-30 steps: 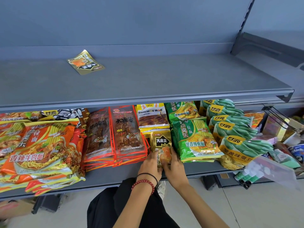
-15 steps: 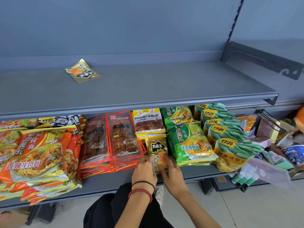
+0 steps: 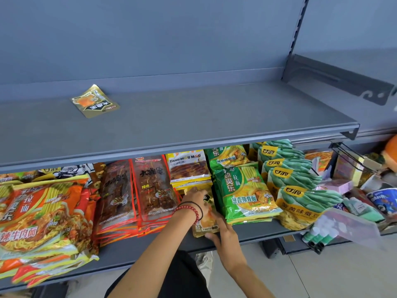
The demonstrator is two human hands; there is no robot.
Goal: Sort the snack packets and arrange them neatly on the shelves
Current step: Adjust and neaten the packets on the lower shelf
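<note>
Gold packets (image 3: 209, 223) at 6 o'clock on lower shelf (image 3: 120, 252), gripped top by left hand (image 3: 194, 202), bottom by right hand (image 3: 224, 234), probably to square the pile.

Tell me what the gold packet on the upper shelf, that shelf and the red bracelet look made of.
Gold packet: likely metallised plastic film, glossy; it glints and lies thin and flat. Upper shelf: probably painted sheet metal, matte grey, with a thin folded front lip. Red bracelet: round glossy beads, maybe glass, plastic or stone; cannot tell which.
</note>
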